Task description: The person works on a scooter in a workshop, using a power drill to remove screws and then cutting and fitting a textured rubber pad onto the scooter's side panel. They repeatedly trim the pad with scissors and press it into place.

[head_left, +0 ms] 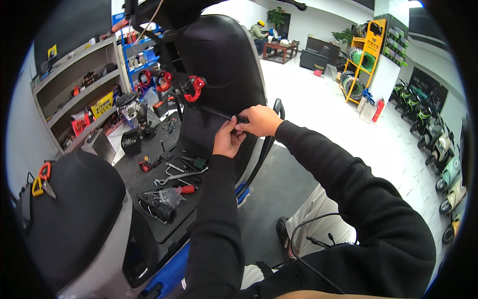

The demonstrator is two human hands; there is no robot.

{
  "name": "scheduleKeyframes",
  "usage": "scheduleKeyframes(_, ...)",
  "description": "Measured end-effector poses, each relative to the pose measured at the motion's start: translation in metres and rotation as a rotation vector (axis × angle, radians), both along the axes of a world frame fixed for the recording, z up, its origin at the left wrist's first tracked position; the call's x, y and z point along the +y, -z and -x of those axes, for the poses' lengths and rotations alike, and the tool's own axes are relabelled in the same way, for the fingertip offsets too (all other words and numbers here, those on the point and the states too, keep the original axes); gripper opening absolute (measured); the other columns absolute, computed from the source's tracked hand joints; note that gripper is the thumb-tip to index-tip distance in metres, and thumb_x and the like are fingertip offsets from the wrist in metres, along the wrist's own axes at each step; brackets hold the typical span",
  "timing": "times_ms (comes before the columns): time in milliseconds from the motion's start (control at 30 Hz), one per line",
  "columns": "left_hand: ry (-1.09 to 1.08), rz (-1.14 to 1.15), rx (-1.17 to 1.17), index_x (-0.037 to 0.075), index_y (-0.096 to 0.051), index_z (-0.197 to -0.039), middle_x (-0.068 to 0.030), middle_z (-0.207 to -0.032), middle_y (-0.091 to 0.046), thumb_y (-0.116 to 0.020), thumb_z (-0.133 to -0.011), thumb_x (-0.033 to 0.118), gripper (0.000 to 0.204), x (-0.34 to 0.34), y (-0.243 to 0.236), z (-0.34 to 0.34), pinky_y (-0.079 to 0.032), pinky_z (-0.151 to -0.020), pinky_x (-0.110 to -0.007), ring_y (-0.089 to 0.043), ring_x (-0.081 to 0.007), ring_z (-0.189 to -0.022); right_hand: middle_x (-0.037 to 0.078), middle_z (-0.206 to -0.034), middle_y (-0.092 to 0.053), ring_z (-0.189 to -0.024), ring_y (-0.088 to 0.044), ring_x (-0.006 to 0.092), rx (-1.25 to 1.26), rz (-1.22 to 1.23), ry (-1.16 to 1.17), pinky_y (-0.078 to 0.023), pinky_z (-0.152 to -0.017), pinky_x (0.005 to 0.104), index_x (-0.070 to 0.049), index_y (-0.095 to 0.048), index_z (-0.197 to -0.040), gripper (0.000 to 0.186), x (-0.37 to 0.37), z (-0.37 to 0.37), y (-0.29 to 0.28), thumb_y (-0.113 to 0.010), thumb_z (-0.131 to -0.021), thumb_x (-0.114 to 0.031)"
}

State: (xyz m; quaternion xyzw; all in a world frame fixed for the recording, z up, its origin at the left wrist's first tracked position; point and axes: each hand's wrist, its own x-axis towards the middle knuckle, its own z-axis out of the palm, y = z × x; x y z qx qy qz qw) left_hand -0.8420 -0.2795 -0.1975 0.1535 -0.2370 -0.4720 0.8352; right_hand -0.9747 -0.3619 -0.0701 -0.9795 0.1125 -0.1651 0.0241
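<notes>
My left hand [229,138] and my right hand [261,121] meet in front of the scooter's black inner panel [218,55]. Both are closed, fingers pinched around a slim dark rod-like tool [242,119]. A thin shaft runs from it leftward toward the panel; its tip and exact kind cannot be made out. Red ring-shaped clamps [194,88] sit on the panel just left of my hands. Below them, the scooter's dark footboard [144,174] carries several wrenches [179,175], a red-handled tool [186,189] and small loose metal parts.
The scooter's black seat [69,209] at left bears scissors with orange and yellow handles [42,179]. Grey shelves [79,89] stand behind. A black cable [298,229] hangs by my leg. Parked scooters [443,144] line the right; a person [260,34] sits far back.
</notes>
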Motion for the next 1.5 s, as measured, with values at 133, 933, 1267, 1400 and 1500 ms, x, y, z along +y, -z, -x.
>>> scheduleKeyframes(133,-0.022,-0.02,0.011,0.008,-0.067,-0.103,-0.0017,-0.088,-0.066,-0.064,-0.106,0.022,0.014,0.006,-0.005,0.003,-0.05,-0.07,-0.03,-0.062,-0.0132,-0.079,0.016,-0.087,-0.076,-0.086,-0.074,0.0378,-0.118,0.055,-0.061,-0.059,-0.079,0.0476,-0.009,-0.08,-0.105,0.038,-0.003,0.0,0.013,-0.074,-0.087,-0.042)
scheduleKeyframes(933,-0.271,-0.695,-0.383,0.005,-0.069,-0.094,-0.0056,-0.076,-0.068,-0.071,-0.101,0.03,0.026,0.028,-0.072,0.001,-0.047,-0.052,-0.025,-0.062,-0.016,-0.06,0.01,-0.088,-0.072,-0.086,-0.072,0.0329,-0.261,0.162,-0.281,-0.057,-0.077,0.0432,-0.006,-0.076,-0.098,0.026,-0.017,0.007,0.029,-0.073,-0.087,-0.029)
scheduleKeyframes(1267,0.193,-0.236,-0.037,-0.017,-0.052,-0.133,-0.037,-0.136,-0.06,-0.044,-0.107,0.006,0.035,0.061,-0.037,-0.034,-0.061,-0.104,-0.042,-0.067,-0.0388,-0.123,0.015,-0.093,-0.073,-0.091,-0.073,0.0347,-0.257,0.152,-0.342,-0.059,-0.084,0.0433,0.001,-0.075,-0.118,0.043,-0.021,0.008,0.027,-0.066,-0.087,-0.028)
scheduleKeyframes(1400,0.244,0.069,-0.092,-0.017,-0.048,-0.14,-0.0376,-0.14,-0.057,-0.044,-0.11,0.008,0.039,0.061,-0.003,-0.033,-0.064,-0.098,-0.037,-0.07,-0.0351,-0.119,0.015,-0.094,-0.073,-0.092,-0.073,0.0348,-0.249,0.155,-0.347,-0.059,-0.084,0.0434,0.0,-0.075,-0.119,0.043,-0.022,0.008,0.027,-0.067,-0.087,-0.028)
scheduleKeyframes(1500,0.289,0.154,0.037,-0.015,-0.048,-0.141,-0.0371,-0.141,-0.056,-0.046,-0.111,0.009,0.038,0.05,0.013,-0.029,-0.066,-0.092,-0.034,-0.073,-0.0327,-0.111,0.015,-0.095,-0.073,-0.092,-0.073,0.035,-0.254,0.15,-0.341,-0.059,-0.085,0.0436,0.0,-0.075,-0.119,0.043,-0.022,0.008,0.027,-0.067,-0.086,-0.027)
